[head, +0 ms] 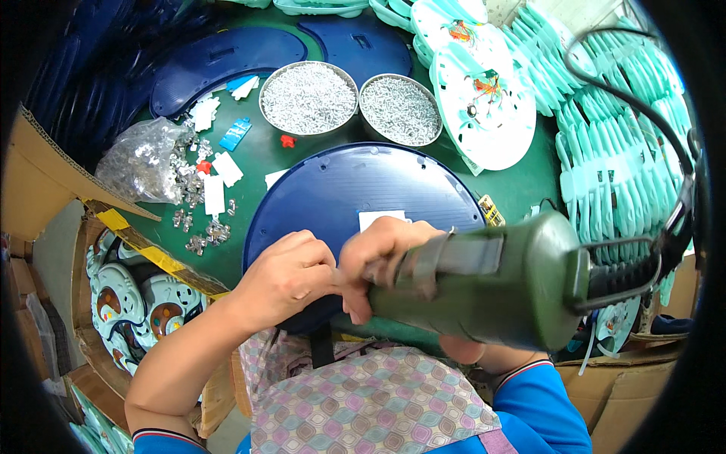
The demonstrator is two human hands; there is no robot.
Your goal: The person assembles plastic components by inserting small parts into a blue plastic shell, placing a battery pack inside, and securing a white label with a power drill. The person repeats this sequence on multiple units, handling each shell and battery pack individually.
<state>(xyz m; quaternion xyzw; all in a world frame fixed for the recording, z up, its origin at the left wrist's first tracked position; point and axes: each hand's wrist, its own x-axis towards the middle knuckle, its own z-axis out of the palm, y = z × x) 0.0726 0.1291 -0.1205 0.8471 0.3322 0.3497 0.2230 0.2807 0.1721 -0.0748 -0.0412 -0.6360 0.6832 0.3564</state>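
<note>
My right hand [385, 244] grips a green power screwdriver [476, 284], which lies across the view with its tip end to the left and is blurred. My left hand [292, 281] meets the fingers of my right hand at the tool's tip end; whatever lies between the fingertips is hidden. Both hands are over a dark blue round plastic panel [340, 181] on the green table. A white card-like piece [381, 219] lies on the panel, partly behind my right hand. Two round bowls of small silver screws, one larger [309, 97] and one smaller [400, 109], stand behind the panel.
A plastic bag of metal clips [144, 159] lies left, with loose clips and white pieces beside it. Dark blue curved panels [227, 62] lie at the back. White discs with wires [488, 113] and stacked mint-green parts [607, 176] stand right. A cardboard box [85, 318] holds finished-looking shells below left.
</note>
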